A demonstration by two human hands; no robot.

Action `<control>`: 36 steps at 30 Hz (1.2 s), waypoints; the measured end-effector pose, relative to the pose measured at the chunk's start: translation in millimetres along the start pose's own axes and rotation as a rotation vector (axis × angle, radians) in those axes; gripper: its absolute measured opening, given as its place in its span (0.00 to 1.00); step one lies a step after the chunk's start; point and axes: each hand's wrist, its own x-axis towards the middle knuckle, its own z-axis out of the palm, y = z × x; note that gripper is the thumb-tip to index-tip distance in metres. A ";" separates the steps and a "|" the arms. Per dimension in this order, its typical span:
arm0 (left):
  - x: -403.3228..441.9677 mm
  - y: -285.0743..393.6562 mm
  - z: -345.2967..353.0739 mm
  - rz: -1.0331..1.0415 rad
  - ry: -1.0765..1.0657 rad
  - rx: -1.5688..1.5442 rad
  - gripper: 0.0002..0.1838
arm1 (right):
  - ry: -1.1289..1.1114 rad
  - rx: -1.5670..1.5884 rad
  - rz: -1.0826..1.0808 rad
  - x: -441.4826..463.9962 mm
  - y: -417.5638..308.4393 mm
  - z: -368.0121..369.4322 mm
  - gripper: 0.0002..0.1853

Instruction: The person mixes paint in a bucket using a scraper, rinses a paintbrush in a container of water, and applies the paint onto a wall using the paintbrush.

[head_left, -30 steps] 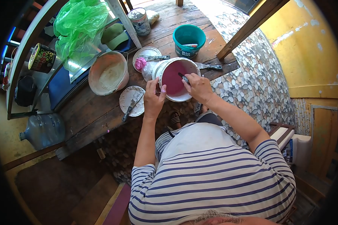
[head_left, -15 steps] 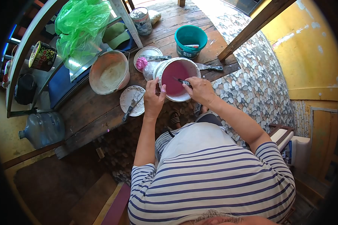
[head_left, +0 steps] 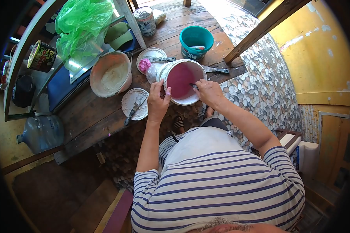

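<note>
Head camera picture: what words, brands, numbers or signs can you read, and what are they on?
"BIG BIO", maybe, on the teal bucket; too blurred to be sure.
Yellow-and-black tin: lettering too blurred to read.
Grey can: label too blurred to read.
Any other marks: too small.

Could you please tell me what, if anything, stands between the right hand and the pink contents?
Nothing visible does: the right hand holds a dark-handled tool in the open white bucket, and the left hand leaves the pink contents uncovered.
</note>
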 end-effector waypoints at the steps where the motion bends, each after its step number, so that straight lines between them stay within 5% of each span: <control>1: -0.2 -1.6 0.8 0.005 0.005 0.004 0.20 | 0.022 -0.026 0.021 1.6 0.5 -1.9 0.11; 15: -2.1 0.5 1.8 -0.001 0.011 -0.008 0.21 | -0.008 0.062 0.065 -3.7 -11.2 13.0 0.14; 26: -4.3 -2.7 0.5 -0.015 0.017 -0.022 0.21 | 0.063 0.576 0.396 -10.8 -2.7 -41.9 0.17; 29: -2.8 -1.0 3.1 0.019 0.016 0.004 0.21 | 0.211 0.322 0.171 -9.9 -0.2 -26.0 0.16; 36: -3.2 5.7 4.0 0.042 0.005 0.009 0.22 | 0.143 0.089 0.065 -15.7 -9.4 -32.9 0.12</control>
